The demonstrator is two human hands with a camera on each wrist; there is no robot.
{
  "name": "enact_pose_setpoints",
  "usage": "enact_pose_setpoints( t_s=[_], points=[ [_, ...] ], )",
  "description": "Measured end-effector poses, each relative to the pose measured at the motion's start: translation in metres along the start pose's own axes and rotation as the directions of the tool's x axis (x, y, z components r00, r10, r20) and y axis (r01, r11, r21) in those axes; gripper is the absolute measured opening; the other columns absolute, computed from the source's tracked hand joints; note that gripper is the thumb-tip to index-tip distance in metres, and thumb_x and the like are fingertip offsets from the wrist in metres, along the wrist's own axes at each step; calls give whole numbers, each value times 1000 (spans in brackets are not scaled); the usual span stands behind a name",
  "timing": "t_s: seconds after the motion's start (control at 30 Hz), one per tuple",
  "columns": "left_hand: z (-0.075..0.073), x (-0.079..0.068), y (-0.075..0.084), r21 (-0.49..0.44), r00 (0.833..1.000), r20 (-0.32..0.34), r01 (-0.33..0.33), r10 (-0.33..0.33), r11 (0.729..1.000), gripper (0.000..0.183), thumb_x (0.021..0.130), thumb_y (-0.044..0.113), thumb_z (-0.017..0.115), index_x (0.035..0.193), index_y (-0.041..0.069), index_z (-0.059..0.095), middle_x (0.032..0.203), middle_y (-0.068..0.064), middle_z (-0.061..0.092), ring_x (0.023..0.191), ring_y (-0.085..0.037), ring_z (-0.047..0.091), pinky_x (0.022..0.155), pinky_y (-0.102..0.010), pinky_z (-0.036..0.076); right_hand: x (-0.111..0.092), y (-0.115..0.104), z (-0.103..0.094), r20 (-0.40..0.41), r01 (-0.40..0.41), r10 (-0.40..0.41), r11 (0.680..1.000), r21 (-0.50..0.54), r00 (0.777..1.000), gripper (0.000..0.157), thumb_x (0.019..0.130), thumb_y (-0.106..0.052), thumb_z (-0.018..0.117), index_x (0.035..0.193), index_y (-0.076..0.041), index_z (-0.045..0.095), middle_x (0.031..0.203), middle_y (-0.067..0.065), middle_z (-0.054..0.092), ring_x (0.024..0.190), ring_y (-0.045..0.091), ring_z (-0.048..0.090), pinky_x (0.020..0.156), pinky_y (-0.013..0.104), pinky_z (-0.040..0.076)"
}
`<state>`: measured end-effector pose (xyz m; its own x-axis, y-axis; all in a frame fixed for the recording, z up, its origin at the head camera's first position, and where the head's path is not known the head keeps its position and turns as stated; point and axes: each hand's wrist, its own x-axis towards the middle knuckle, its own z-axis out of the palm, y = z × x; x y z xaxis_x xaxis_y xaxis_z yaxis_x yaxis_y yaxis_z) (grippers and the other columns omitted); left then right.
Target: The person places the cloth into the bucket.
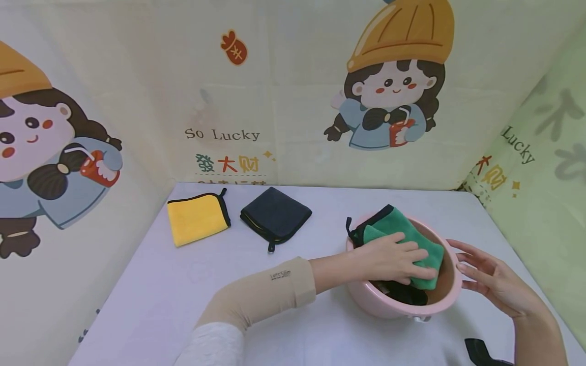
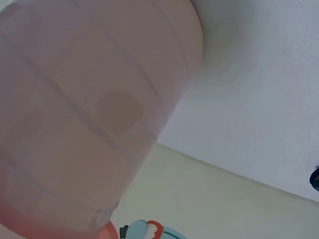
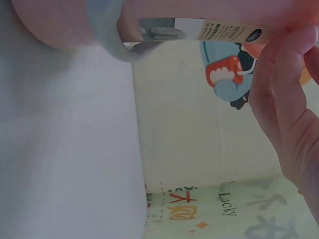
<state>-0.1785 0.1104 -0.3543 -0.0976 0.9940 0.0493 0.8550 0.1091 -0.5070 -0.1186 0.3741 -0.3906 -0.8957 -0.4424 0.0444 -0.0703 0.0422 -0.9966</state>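
Head view, desk (image 1: 160, 295): pale, its far edge up against a printed backdrop (image 1: 302, 112)
Green cloth (image 1: 409, 223): in the mouth of the pink bucket (image 1: 371, 300), which stands towards the desk's right edge; the black-trimmed end rises over the rim
My left hand (image 1: 396, 259): reaches across the bucket's rim and grips the green cloth, fingers bent over its upper face, thumb partly hidden
Dark item (image 1: 405, 294): inside the bucket, below the green cloth, too covered for me to name
My right hand (image 1: 492, 279): on the side of the bucket nearest the desk's right edge, fingers loosely apart, tips touching the outer wall by the rim
Yellow cloth (image 1: 199, 220): lies near the desk's far left corner, black loop towards the far edge
Black cloth (image 1: 276, 213): folded near the far edge, to the right of the yellow cloth and apart from it, loop pointing away from that edge
Black object (image 1: 485, 353): beside my right forearm, cut off; I cannot tell what it is
Left wrist view, bucket wall: ribbed, with a straight desk edge beyond; my left hand is out of sight here
Right wrist view, bucket side: pale handle (image 3: 104, 25) and printed sticker (image 3: 224, 30), my right fingertips against the wall
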Motion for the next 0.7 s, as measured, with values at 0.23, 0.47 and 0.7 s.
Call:
enact_pose_setpoints(
  t_s=[0.23, 0.47, 0.7],
  points=[
    [6, 6, 3, -20, 996, 81, -26, 28, 999, 41, 96, 48, 31, 136, 40, 29, 125, 11, 44, 111, -5, 43, 83, -21, 32, 0, 0, 0, -6, -14, 14, 1000, 6, 1000, 52, 95, 7, 32, 142, -14, 30, 121, -8, 54, 103, 6, 57, 76, 31, 51],
    [9, 12, 6, -41, 972, 232, -35, 44, 999, 50, 95, 52, 27, 143, 40, 17, 136, 10, 35, 119, -5, 37, 90, -21, 32, -1, 0, 0, -3, -13, 13, 1000, 1, 1000, 52, 95, 7, 31, 143, -14, 30, 121, -8, 54, 103, 7, 57, 77, 31, 51],
    [14, 17, 10, -49, 921, 389, -8, 26, 999, 54, 94, 55, 22, 144, 40, 7, 141, 11, 25, 122, -3, 32, 92, -19, 30, -1, 0, -1, 3, -16, 16, 1000, 9, 1000, 52, 95, 7, 31, 143, -14, 29, 121, -8, 54, 104, 6, 56, 77, 31, 51]
  ],
)
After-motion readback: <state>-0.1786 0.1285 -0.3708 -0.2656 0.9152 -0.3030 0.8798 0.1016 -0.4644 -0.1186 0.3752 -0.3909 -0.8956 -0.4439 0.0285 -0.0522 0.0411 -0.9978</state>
